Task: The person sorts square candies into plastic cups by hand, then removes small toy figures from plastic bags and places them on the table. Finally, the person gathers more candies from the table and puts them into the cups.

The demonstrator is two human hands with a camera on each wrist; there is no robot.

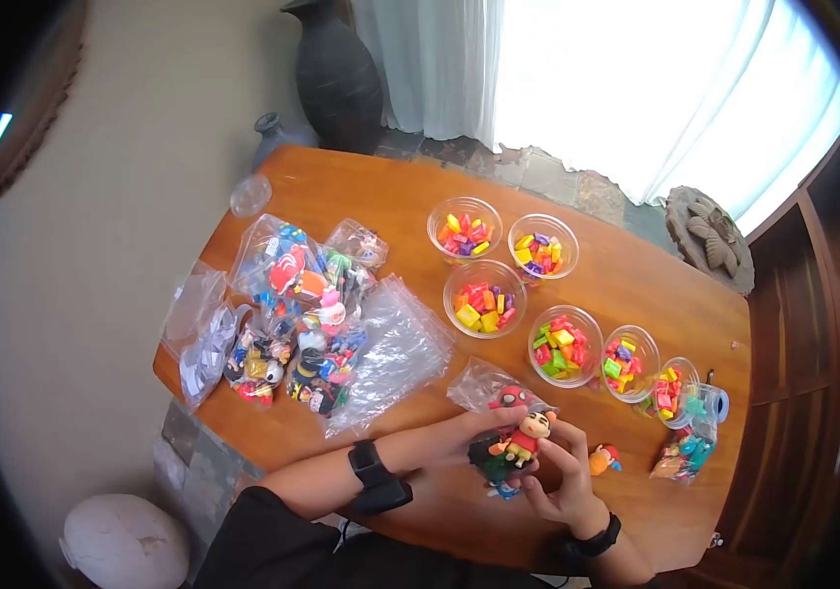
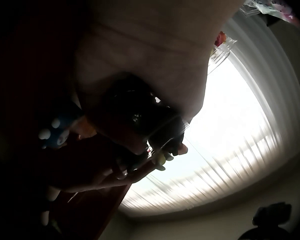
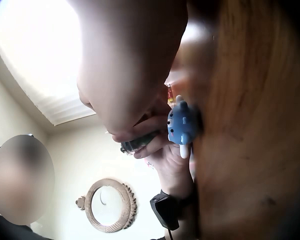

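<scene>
Both hands meet low over the front of the table. My left hand (image 1: 487, 424) grips a bunch of small toy figures, with a red spider-masked figure (image 1: 510, 397) and a dark green piece (image 1: 487, 461) showing. My right hand (image 1: 572, 483) pinches a toy figure in a red shirt and yellow shorts (image 1: 524, 442) from the right side, against that bunch. A clear plastic bag (image 1: 479, 381) lies just beyond the hands. Below them, a blue toy figure (image 3: 180, 125) stands on the table. An orange toy figure (image 1: 603, 458) lies right of my right hand.
Several clear bowls (image 1: 484, 329) of colourful wrapped pieces curve across the table (image 1: 361, 187). On the left lie bags of toy figures (image 1: 292, 270) and flat clear bags (image 1: 395, 344). Another filled bag (image 1: 685, 452) and a lidded tub (image 1: 250, 196) stand near the edges.
</scene>
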